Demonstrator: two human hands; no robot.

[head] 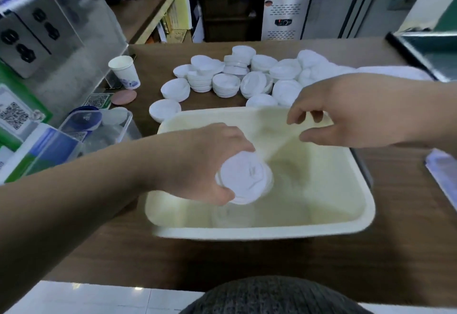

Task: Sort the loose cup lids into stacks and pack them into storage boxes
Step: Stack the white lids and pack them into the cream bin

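Observation:
A cream plastic storage box (pixel 259 230) sits on the brown table in front of me, its inside bare. My left hand (pixel 197 162) grips a short stack of white cup lids (pixel 243 180) and holds it over the left half of the box. My right hand (pixel 346 111) hovers above the box's far right corner with loosely curled fingers and holds nothing. Beyond the box lie many white lids (pixel 237 76), some in short stacks, some loose.
A paper cup (pixel 125 72) stands at the left behind a clear lidded container (pixel 99 125). QR code signs and a metal machine line the left edge. A dark tray (pixel 430 49) sits at the far right, a steel fridge behind.

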